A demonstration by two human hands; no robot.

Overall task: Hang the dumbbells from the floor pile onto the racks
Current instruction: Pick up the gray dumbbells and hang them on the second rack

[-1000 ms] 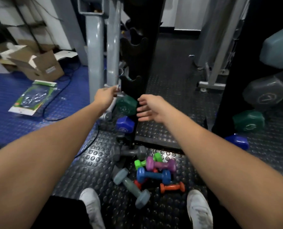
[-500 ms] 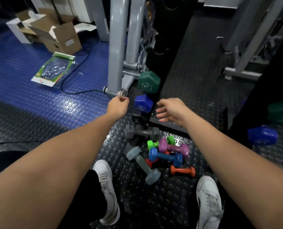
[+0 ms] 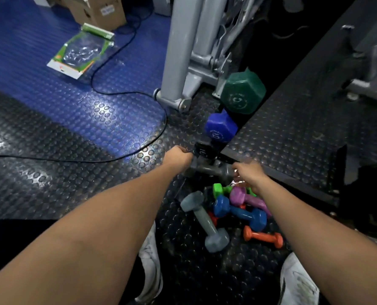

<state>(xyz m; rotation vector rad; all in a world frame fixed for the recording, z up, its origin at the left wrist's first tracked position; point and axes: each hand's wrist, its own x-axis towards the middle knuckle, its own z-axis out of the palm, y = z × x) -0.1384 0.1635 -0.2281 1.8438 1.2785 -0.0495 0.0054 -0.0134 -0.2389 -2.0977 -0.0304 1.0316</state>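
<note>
A dark grey dumbbell (image 3: 211,170) lies on the floor at the foot of the black rack (image 3: 244,119). My left hand (image 3: 178,158) is curled at its left end, its fingers hidden from me. At the right end is my right hand (image 3: 247,175), fingers spread and blurred. On the rack hang a green dumbbell (image 3: 242,93), a blue dumbbell (image 3: 221,128) and a black dumbbell (image 3: 203,150). The floor pile holds a light grey dumbbell (image 3: 205,219), a small green one (image 3: 219,189), a purple one (image 3: 247,198), a blue one (image 3: 240,211) and an orange one (image 3: 263,236).
Grey machine posts (image 3: 178,51) stand just left of the rack, with a black cable (image 3: 117,93) looping across the blue floor. A plastic package (image 3: 82,51) and a cardboard box (image 3: 104,12) lie far left. My white shoes (image 3: 150,271) flank the pile.
My head has tipped down and both hands have dropped from the rack's lower hooks to the dark grey dumbbell on the floor.
</note>
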